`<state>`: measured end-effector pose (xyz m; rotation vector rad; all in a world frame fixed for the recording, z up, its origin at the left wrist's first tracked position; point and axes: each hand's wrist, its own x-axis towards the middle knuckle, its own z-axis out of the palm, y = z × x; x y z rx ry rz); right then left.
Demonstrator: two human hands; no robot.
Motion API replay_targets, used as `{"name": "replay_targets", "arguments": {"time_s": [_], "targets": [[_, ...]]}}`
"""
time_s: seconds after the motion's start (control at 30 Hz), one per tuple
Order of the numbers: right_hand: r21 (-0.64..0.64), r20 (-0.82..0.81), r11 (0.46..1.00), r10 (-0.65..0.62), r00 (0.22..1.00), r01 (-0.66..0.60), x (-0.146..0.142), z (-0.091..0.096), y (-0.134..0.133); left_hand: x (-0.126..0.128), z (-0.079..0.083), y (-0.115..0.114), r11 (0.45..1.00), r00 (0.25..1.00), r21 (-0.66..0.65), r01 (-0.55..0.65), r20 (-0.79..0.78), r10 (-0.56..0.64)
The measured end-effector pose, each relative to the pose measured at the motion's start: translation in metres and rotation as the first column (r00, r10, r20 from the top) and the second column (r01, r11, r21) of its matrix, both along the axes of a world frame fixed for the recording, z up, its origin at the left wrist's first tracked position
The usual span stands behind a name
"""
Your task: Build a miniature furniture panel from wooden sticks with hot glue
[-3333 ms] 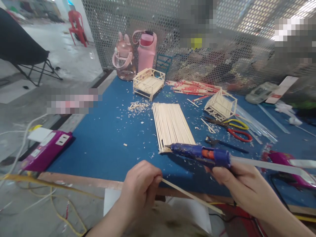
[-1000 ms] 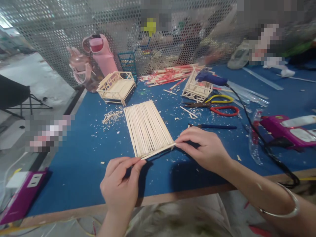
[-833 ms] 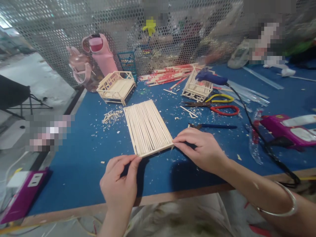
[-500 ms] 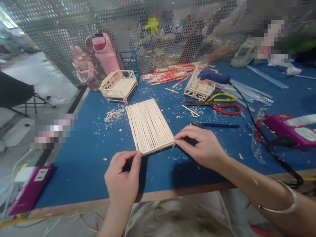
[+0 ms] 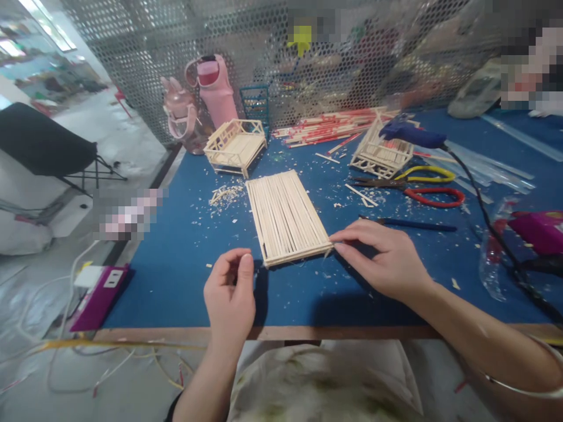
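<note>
Stick panel [image 5: 290, 217] lies mid-table [image 5: 176, 293], person's L hand [image 5: 231, 287] just off near L corner, R hand [image 5: 382, 258] at near R corner. Back L: stick bench [image 5: 237, 149], scrap heap [image 5: 226, 194] in front, two bottles [image 5: 217, 97] behind, nr mesh screen [image 5: 141, 70]. Back R: stick pile [image 5: 329, 126], then stick frame [image 5: 373, 158], glue gun [image 5: 413, 136] overlapping its R side in view; scissors [image 5: 382, 183] in front, pliers [image 5: 417, 224] nearer. Power strip [image 5: 97, 296] at L edge.
</note>
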<state>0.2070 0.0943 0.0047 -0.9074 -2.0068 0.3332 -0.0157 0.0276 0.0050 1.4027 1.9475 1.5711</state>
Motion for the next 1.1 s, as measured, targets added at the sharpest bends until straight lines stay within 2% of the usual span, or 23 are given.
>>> {"name": "replay_targets", "arguments": {"time_s": [0.2, 0.5, 0.6, 0.7, 0.77, 0.83, 0.97, 1.1], "targets": [[0.111, 0.116, 0.993, 0.028, 0.993, -0.041, 0.0009, -0.0025, 0.0011, 0.0004, -0.0028, -0.0002, 0.995, 0.988, 0.012, 0.098, -0.121, -0.096], [0.121, 0.166, 0.99, 0.057, 0.985, -0.078, 0.0029, -0.0023, 0.0029, 0.0024, -0.0016, 0.003, 0.996, 0.987, -0.024, 0.082, -0.134, -0.084], [0.05, 0.077, 0.998, 0.037, 0.996, -0.041, 0.0029, -0.0014, 0.0013, 0.0005, -0.0014, 0.0015, 0.999, 0.999, -0.021, 0.049, -0.019, -0.049], [-0.113, -0.099, 0.991, -0.077, 0.992, 0.066, 0.0042, -0.0015, 0.0016, -0.0013, -0.0017, 0.0007, 1.0, 0.989, 0.014, -0.022, 0.144, 0.019], [-0.202, -0.148, 0.973, -0.141, 0.979, 0.11, 0.0055, -0.0023, 0.003, -0.0016, -0.0026, 0.0007, 0.999, 0.984, 0.02, -0.03, 0.179, 0.026], [-0.234, -0.107, 0.967, -0.131, 0.986, 0.103, 0.0064, -0.0032, 0.0043, -0.0011, -0.0039, 0.0011, 1.0, 0.991, -0.008, 0.005, 0.135, -0.003], [-0.232, 0.036, 0.972, -0.025, 0.999, 0.033, 0.0059, -0.0036, 0.0039, 0.0005, -0.0059, 0.0023, 0.993, 0.994, -0.086, 0.087, -0.055, -0.092], [-0.25, 0.033, 0.967, -0.048, 0.998, 0.055, 0.0054, -0.0034, 0.0016, 0.0007, -0.0062, -0.0001, 0.995, 0.973, -0.087, 0.039, -0.223, -0.057]]}}
